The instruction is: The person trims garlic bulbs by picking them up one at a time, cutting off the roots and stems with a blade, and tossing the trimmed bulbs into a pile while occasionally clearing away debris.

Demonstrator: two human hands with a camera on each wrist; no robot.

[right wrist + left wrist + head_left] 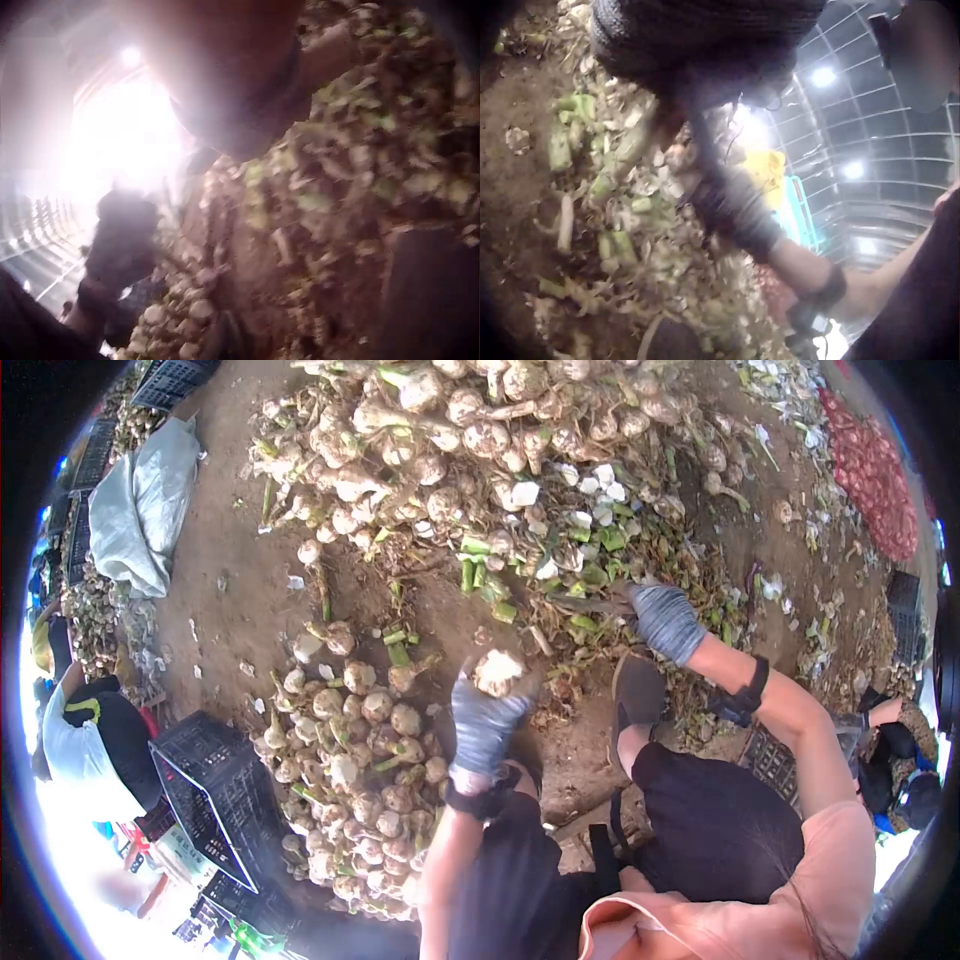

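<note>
In the head view, the gloved left hand (487, 722) grips a pale garlic bulb (499, 672), its cut or peeled face upward, above the ground beside a pile of trimmed bulbs (375, 760). Off to the right, the gloved right hand (667, 622) has its fingers curled round a dark, thin tool (590, 603) that points left over the leafy scraps (612, 540). The left wrist view shows the right hand (739, 210) blurred beyond the dark left glove (705, 45). In the right wrist view, the left hand (124, 236) is a dark shape against glare.
A large heap of untrimmed garlic (480, 435) spreads across the far side. Black crates (215, 790) stand at the left, near a pale sack (145, 505). A red net sack (868, 475) lies at the far right. The person's shoe (638, 700) rests between the hands.
</note>
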